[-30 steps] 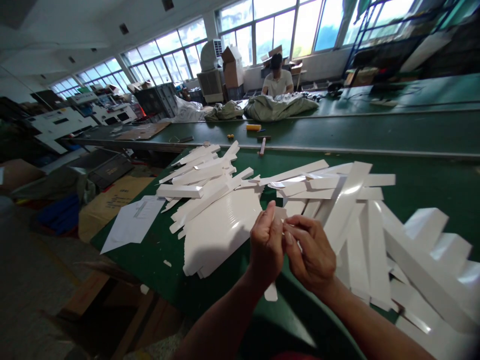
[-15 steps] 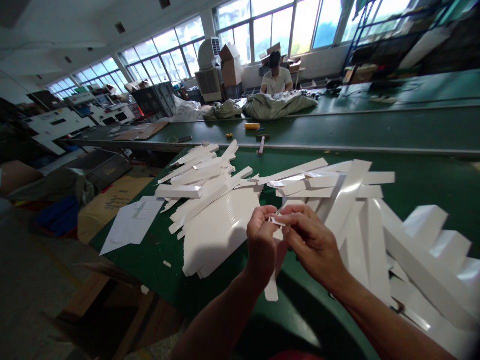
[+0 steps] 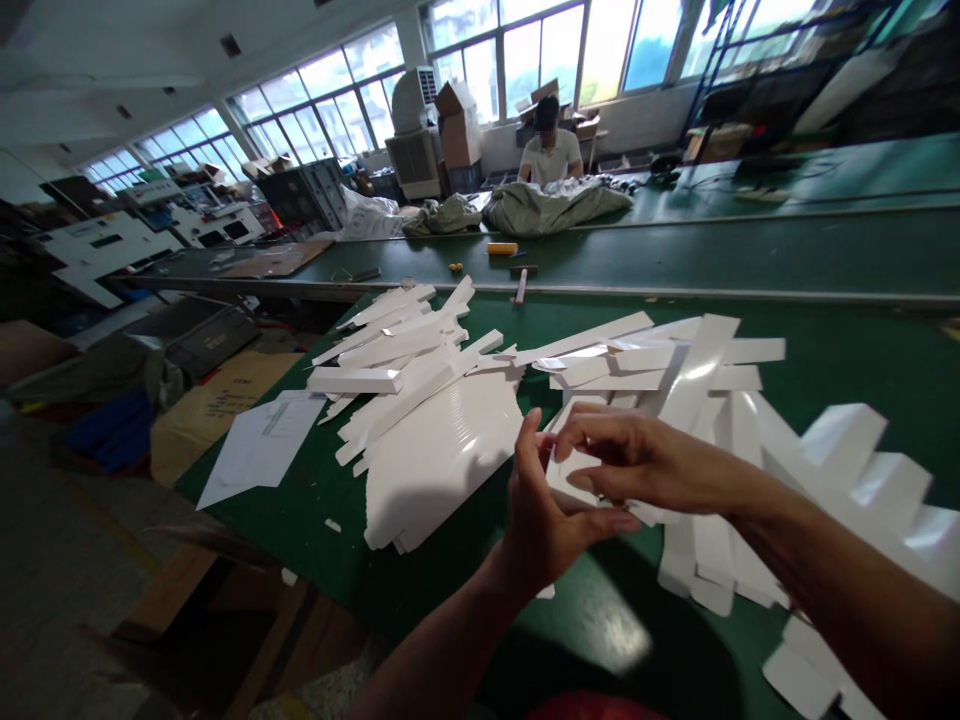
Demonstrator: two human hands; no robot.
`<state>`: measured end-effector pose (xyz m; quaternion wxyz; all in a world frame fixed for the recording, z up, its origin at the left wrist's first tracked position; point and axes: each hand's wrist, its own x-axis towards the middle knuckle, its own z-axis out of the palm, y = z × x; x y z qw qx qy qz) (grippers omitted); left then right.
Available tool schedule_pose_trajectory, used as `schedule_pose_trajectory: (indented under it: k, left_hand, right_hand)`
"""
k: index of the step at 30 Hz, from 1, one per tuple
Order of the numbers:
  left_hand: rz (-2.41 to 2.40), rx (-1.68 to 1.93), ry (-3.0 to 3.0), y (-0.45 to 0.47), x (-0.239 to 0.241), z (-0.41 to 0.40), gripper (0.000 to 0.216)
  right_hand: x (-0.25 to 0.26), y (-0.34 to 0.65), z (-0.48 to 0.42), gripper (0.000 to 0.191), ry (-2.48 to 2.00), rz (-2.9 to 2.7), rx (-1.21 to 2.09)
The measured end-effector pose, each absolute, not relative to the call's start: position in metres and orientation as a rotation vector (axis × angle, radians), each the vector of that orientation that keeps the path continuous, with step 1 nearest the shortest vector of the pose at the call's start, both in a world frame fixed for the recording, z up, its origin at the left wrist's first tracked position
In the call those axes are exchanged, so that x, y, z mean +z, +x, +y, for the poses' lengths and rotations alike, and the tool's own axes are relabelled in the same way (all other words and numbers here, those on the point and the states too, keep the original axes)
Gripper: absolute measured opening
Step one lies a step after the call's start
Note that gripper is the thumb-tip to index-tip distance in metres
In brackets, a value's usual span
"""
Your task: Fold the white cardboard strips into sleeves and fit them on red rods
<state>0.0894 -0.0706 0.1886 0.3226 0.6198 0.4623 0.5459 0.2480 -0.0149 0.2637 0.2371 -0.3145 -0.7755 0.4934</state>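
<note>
A white cardboard box point(image 3: 564, 480) is between my two hands at the near side of the green table, its small end facing up towards me. My left hand point(image 3: 534, 520) wraps around the box from the left, with the thumb along its near edge. From the right, my right hand point(image 3: 652, 460) has its bent fingers on the end of the box; they hide part of it. Flat white carton blanks point(image 3: 442, 455) lie in a fanned stack to the left of my hands. A pile of long white cartons point(image 3: 694, 385) is on the right.
A white paper sheet point(image 3: 262, 450) lies at the table's left edge. Farther off are a yellow roll point(image 3: 502, 249) and a thin tool point(image 3: 521, 287). An open cardboard box point(image 3: 169, 600) stands on the floor, lower left. Another person point(image 3: 551, 152) sits behind the far table.
My hands have gone from pinching a small flap to holding the box by its end. The box has turned, and my right hand now reaches across it from the right.
</note>
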Motion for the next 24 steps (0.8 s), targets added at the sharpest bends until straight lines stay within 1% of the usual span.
schedule_pose_trajectory:
  k: [3,5,7,11,14,19,24]
  left_hand:
    - [1.288,1.550,1.735,0.098,0.186,-0.070,0.096]
    - [1.322,1.636,1.798,0.102,0.184,-0.068,0.088]
    - [1.317,1.662,1.846,0.104,0.182,-0.066,0.087]
    - [1.270,1.637,1.921,0.104,0.181,-0.065,0.094]
    - [1.299,1.647,1.938,0.105,0.180,-0.065,0.094]
    - [1.310,1.669,1.912,0.110,0.177,-0.065,0.099]
    - [1.318,1.645,1.927,0.110,0.176,-0.064,0.101]
  right_hand:
    - [0.268,0.248,-0.007,0.014,-0.834,-2.048,1.628]
    - [0.269,0.245,-0.005,0.013,-0.872,-2.038,1.623]
    - [0.271,0.241,-0.007,0.011,-0.944,-2.054,1.503]
    - [0.276,0.236,-0.015,0.010,-1.087,-2.137,1.209]
    - [0.281,0.237,-0.018,0.009,-1.110,-2.243,1.002]
    - [0.281,0.240,-0.016,0.015,-1.047,-2.336,0.974]
    - [0.280,0.236,-0.018,0.018,-1.089,-2.444,0.714]
